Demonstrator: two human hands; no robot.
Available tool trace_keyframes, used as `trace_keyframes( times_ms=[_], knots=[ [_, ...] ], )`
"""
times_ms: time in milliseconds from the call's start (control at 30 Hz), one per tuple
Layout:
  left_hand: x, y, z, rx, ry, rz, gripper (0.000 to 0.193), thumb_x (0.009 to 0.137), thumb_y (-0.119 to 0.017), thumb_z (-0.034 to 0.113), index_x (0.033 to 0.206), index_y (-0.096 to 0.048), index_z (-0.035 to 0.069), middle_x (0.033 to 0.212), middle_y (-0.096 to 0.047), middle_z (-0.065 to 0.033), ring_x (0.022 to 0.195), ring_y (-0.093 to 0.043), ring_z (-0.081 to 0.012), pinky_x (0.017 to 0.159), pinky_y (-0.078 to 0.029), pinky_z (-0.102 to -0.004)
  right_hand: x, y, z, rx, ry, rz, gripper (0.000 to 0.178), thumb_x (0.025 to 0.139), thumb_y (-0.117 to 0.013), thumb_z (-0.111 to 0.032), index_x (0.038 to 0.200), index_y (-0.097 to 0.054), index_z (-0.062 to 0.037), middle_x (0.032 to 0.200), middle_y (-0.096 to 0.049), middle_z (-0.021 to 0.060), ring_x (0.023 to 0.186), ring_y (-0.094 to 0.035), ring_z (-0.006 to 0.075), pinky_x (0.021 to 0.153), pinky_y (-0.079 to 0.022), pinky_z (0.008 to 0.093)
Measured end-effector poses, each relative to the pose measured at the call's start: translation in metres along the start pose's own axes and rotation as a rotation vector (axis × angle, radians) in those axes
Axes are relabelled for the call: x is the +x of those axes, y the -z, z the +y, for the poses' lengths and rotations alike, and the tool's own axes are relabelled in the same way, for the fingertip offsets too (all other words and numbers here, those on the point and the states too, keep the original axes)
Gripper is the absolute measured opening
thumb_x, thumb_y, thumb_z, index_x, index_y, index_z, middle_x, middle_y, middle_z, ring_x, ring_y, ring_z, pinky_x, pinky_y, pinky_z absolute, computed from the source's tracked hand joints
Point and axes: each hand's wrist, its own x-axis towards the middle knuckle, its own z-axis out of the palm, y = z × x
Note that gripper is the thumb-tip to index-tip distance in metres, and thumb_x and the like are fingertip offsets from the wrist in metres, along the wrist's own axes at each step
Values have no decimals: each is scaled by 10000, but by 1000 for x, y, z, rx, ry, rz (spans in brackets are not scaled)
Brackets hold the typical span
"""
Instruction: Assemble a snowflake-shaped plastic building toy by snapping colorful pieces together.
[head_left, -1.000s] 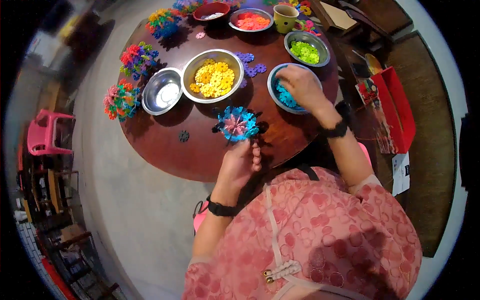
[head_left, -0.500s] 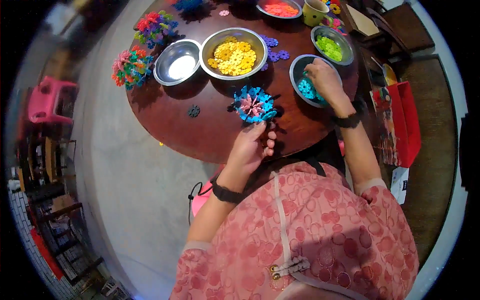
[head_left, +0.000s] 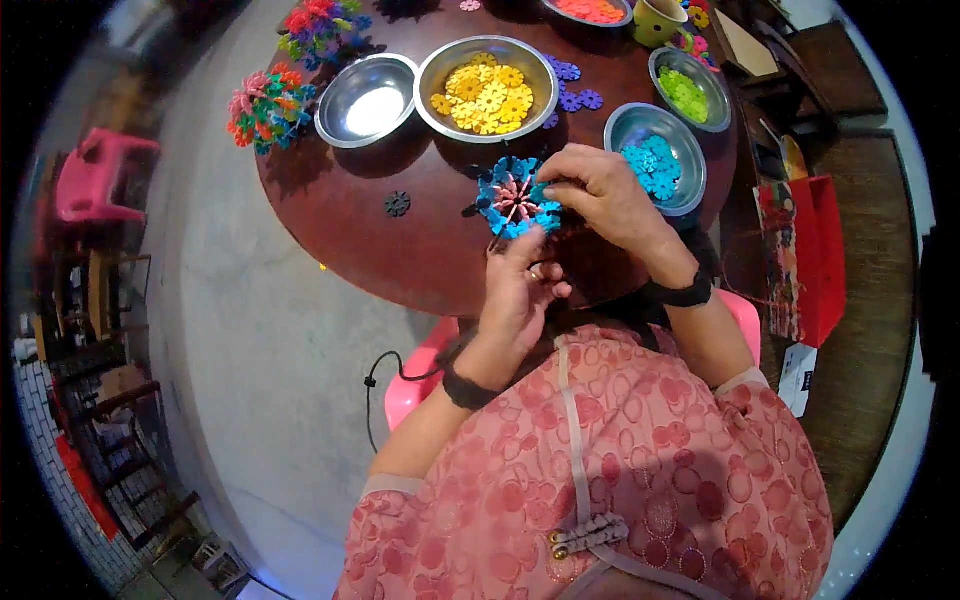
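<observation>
My left hand grips the near edge of a round flower-like assembly built from interlocking plastic discs, pink in the middle and blue around. At its right side, my right hand pinches with thumb and forefinger against the blue rim. Whatever small piece lies between those fingertips is mostly hidden; I cannot make it out. Just right of that hand stands a metal bowl of blue notched discs. Beyond the assembly is a larger metal bowl with yellow discs.
An empty-looking metal bowl touches the yellow one. Bowls of green discs and orange-red discs stand farther off, near a yellow cup. Purple discs, one dark disc and multicoloured assemblies lie on the brown table.
My right hand has left the bowl of blue discs and come left to the assembly. My left hand still holds the assembly, now turned a little. The view has shifted slightly.
</observation>
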Motion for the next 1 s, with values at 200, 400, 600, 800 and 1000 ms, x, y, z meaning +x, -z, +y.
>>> trace_keyframes(
  times_ms=[200, 400, 600, 800, 1000],
  knots=[
    [-1, 7, 5, -229, 58, 19, 590, 934, -353, 584, 1175, -476, 59, 1003, -592, -137, 852, -616, -284, 654, -521, -407, -3, 4, 3, 61, -140, 10, 160, 778, -632, -94, 914, -639, -8, 828, -636, 156, 760, -632, 309, 683, -491, 370],
    [6, 15, -3, -124, 117, 76, 342, 992, -410, 359, 1132, -501, 60, 984, -607, -125, 846, -627, -253, 656, -533, -387, -7, 6, 2, -51, -8, 33, 145, 779, -638, -77, 904, -634, -4, 812, -622, 126, 719, -616, 256, 648, -475, 333],
    [12, 17, -6, -177, 129, -3, 144, 959, -520, 144, 1063, -459, 64, 873, -585, -82, 673, -583, -135, 578, -532, -297, -13, -1, -1, -35, -13, 17, 146, 770, -654, -93, 898, -649, -22, 824, -640, 142, 754, -628, 308, 663, -486, 356],
    [8, 4, 4, -18, -67, 22, 161, 952, -515, 93, 1095, -448, 60, 863, -580, -71, 641, -562, -110, 572, -525, -261, -20, 0, 0, -1, -85, 4, 153, 773, -652, -80, 910, -642, -12, 814, -644, 154, 741, -634, 307, 660, -490, 351],
    [7, 6, 5, -4, -66, 13, 134, 958, -494, 105, 1084, -470, 69, 867, -548, -48, 676, -545, -101, 630, -515, -273, -21, 1, -3, -13, -163, -9, 155, 773, -650, -85, 907, -638, -9, 809, -643, 166, 742, -639, 307, 655, -489, 354]
  ],
)
